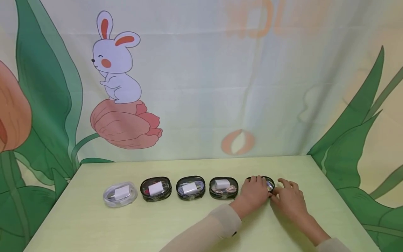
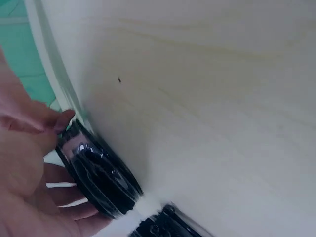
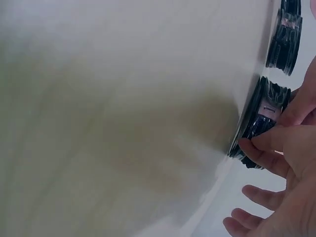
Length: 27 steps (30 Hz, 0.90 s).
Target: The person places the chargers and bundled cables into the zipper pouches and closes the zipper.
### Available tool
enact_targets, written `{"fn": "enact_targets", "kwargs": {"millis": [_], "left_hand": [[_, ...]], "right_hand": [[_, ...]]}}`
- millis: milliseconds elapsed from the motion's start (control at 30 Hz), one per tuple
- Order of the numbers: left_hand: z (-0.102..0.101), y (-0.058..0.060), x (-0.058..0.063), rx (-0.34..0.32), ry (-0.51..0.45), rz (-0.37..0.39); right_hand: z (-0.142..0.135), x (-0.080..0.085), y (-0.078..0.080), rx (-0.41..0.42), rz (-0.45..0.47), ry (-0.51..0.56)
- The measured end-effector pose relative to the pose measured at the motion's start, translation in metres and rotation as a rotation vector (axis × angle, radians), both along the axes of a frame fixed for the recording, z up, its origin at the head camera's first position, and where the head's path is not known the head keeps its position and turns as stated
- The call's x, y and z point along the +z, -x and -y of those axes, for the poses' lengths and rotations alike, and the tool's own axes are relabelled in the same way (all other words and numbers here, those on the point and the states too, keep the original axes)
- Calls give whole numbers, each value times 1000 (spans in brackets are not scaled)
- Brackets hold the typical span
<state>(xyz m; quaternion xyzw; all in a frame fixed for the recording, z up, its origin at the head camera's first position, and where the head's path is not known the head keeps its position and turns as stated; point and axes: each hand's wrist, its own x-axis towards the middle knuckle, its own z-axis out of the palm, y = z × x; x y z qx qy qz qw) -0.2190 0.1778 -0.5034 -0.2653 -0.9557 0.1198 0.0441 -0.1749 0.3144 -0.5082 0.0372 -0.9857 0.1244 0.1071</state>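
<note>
On the far right of a row of pouches, a small clear zip pouch with black trim (image 1: pixel 270 184) lies partly under the hands. My left hand (image 1: pixel 255 191) grips it from above and its left side, with fingers spread along its far edge in the left wrist view. My right hand (image 1: pixel 291 201) is at the pouch's right end. There, thumb and index finger pinch at its edge in the right wrist view, while the other fingers stay spread off it. Whatever small part sits between those fingertips is hidden. Inside the pouch (image 2: pixel 101 170), dark and pale items show.
Left of the hands lie three more black-trimmed clear pouches, the nearest (image 1: pixel 223 188) with a white charger and pinkish cable. A white-trimmed pouch (image 1: pixel 120 194) ends the row. They rest on a pale yellow table (image 1: pixel 141 227) before a printed curtain (image 1: pixel 195 87).
</note>
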Motion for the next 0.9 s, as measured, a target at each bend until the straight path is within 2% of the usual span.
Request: {"fn": "enact_targets", "kwargs": {"millis": [133,267,433,600,700,900], "left_hand": [[-4,-4,-2,29,39,17],[-3,-8,-5,7,95,-19],[5,-12,-10,-81,186,-111],[14,-12,-10,-176,220,-162],[20,-11,-10,-225,234,-182],[28,-9,-12,-306,265,-170]], "right_hand": [[3,-2,-5,17,-86,-40],[3,-5,-5,32,-129,-76],[-3,-1,-3,46,-122,-129],[-15,3,5,43,-105,-175],[-22,3,13,58,-93,-195],[-33,-1,30,140,-121,-232]]}}
